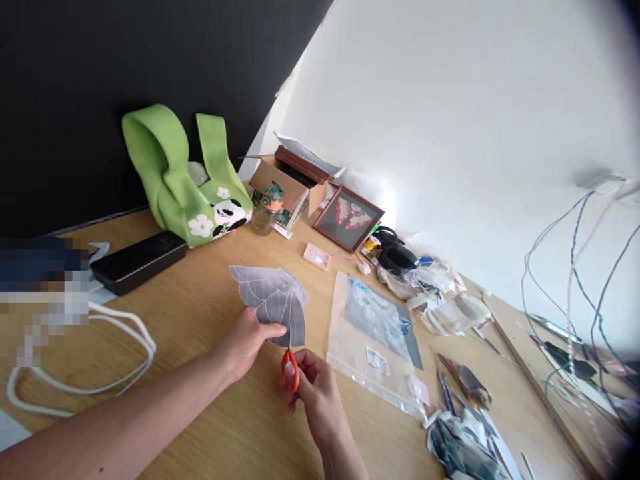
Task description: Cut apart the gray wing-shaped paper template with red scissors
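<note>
My left hand point(250, 340) pinches a grey, wing-shaped piece point(273, 300) marked with white lines, its thumb lying on the top face. The piece is held above the wooden table; whether it is paper or cloth I cannot tell. Through the loops of small orange-handled scissors point(291, 373) go the fingers of my right hand point(310, 383). The scissor blades meet the lower edge of the grey piece close to my left thumb, and most of their length is hidden.
A clear plastic bag point(345, 347), a pink tray point(317, 256) and a framed butterfly picture point(347, 220) lie ahead and right. Behind stand a glass bottle point(267, 217), a cardboard box point(285, 177) and a green panda bag point(200, 200). A black case point(140, 261) and white cable point(145, 337) lie left.
</note>
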`<state>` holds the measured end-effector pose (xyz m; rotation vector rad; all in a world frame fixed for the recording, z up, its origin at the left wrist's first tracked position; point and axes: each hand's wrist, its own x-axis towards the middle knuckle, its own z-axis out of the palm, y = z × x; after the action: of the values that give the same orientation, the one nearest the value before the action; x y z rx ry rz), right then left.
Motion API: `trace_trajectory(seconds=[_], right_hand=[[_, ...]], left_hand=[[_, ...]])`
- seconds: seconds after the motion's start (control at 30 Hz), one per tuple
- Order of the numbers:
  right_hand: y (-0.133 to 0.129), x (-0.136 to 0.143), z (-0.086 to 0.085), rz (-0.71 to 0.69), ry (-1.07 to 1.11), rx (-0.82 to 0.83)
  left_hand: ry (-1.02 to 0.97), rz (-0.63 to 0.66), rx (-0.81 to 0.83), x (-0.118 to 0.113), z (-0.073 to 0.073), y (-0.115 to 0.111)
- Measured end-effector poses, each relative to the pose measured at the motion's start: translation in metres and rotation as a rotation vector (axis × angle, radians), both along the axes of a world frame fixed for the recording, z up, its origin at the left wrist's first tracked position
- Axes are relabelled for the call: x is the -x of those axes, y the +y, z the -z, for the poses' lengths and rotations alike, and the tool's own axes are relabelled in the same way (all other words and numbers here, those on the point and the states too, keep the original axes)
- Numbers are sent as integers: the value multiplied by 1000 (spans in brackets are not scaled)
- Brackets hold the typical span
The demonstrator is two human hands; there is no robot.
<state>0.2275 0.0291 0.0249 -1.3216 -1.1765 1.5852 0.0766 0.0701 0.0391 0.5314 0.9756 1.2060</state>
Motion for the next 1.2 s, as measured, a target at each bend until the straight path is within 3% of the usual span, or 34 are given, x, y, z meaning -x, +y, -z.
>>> trace_trajectory(seconds=[0.57, 0.9, 1.1, 1.2], right_hand=[[-1, 0, 1, 9, -14, -14], [-1, -1, 2, -4, -2, -22], [-1, -1, 2, 11, -11, -42], [-1, -2, 4, 11, -13, -49]], left_hand=[[-40, -7, 21, 0, -3, 0], [-8, 41, -52, -1, -2, -2], [-46, 33, -33, -1, -4, -2], [-92, -25, 55, -1, -6, -3]])
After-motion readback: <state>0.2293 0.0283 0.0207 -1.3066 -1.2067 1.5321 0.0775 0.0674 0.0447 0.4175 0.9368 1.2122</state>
